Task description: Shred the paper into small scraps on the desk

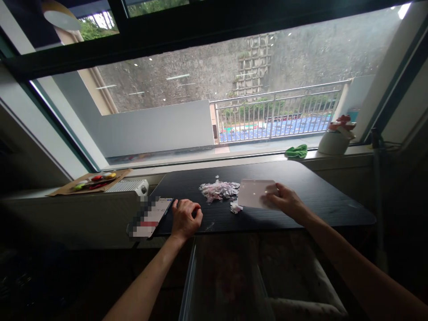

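My right hand [286, 201] pinches the right edge of a pale, flat, rectangular sheet [252, 191]; its surface has a slight shine. The sheet is tilted over the dark table, just right of a loose heap of torn white and pinkish paper scraps [219, 191]. A smaller clump of scraps [236, 207] lies by the sheet's lower left corner. My left hand [186, 217] rests at the table's near edge, fingers curled in, with nothing visible in them. Left of it lies a phone or tablet [152, 218], its screen lit and partly blurred out.
The black table [277, 171] stands under a large window. A clear bin [192, 276] sits below its near edge. On the sill are a green cloth [297, 151] and a white spray bottle [334, 140]. Cardboard with colourful items [90, 182] lies at left, beside a white power strip-like box [129, 186].
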A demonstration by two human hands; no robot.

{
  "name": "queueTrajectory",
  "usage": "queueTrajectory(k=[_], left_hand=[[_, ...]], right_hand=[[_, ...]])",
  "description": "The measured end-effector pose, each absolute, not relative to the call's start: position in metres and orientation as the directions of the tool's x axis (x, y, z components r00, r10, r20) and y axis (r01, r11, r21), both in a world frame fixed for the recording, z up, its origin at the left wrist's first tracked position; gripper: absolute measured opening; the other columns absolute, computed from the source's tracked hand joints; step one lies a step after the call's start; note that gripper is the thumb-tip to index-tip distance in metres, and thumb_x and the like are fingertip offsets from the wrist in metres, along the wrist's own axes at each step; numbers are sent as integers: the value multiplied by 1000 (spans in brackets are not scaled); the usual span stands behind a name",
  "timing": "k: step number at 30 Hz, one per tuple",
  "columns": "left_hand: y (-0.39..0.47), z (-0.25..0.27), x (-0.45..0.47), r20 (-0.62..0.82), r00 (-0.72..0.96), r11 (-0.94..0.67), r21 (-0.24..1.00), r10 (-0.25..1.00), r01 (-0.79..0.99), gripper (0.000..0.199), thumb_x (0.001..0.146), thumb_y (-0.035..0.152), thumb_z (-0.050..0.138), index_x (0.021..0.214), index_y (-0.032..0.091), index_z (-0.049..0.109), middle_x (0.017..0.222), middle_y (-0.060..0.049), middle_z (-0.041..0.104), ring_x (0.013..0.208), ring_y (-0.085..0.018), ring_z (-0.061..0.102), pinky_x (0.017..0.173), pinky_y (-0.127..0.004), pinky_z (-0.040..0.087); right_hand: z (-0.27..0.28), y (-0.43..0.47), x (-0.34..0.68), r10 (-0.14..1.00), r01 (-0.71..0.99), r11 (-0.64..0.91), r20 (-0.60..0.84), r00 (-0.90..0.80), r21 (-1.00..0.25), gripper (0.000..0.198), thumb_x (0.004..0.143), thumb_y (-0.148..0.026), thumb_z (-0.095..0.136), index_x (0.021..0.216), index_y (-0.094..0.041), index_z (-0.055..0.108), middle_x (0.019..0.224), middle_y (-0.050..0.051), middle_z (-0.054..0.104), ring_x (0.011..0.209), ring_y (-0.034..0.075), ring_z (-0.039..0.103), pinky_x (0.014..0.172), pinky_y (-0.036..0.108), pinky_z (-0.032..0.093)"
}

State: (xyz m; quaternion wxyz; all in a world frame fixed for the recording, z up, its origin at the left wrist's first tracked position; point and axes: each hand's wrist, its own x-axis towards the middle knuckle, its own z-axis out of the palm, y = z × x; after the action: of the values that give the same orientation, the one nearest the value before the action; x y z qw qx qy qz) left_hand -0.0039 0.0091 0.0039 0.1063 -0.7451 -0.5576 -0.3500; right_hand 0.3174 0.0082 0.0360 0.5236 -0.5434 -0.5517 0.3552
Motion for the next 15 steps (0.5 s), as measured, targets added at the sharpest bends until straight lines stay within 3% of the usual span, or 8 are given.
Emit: queueTrajectory(k=[4, 7, 10, 15], left_hand=[[10, 3, -4, 640, 126, -350, 235, 758, 907, 12, 78, 23, 52, 74, 22, 63, 79, -3, 68, 94, -25, 60, 107, -55, 25], [10, 4, -4, 637, 125, -348, 237, 760, 907, 12, 78, 23, 52, 74, 22, 63, 80, -4, 68, 94, -25, 59, 108, -54, 25], [9, 4, -4, 635, 126, -350, 240, 763, 906, 12, 78, 23, 52, 74, 22, 63, 80, -3, 67, 94, -25, 59, 108, -54, 24], [8, 4, -3, 634, 129, -356, 246, 763, 901, 11, 78, 22, 53, 74, 22, 63, 79, -3, 67, 93, -24, 59, 108, -53, 25]], right_hand=[[36, 4, 306, 984, 94, 161, 167, 58, -982, 30, 65, -33, 70, 90, -19, 61, 78, 3, 72, 68, 18, 68, 61, 29, 55], [43, 2, 306, 982, 124, 154, 166, 95, -980, 30, 62, -32, 73, 87, -19, 61, 78, 3, 72, 68, 18, 68, 62, 29, 56], [43, 4, 307, 989, 158, 146, 148, 1, -977, 30, 61, -32, 74, 84, -19, 60, 75, 4, 72, 67, 19, 69, 59, 29, 56], [39, 22, 289, 976, 171, 214, 218, 8, -962, 24, 70, -29, 69, 89, -19, 57, 83, 7, 74, 73, 20, 71, 68, 35, 59]])
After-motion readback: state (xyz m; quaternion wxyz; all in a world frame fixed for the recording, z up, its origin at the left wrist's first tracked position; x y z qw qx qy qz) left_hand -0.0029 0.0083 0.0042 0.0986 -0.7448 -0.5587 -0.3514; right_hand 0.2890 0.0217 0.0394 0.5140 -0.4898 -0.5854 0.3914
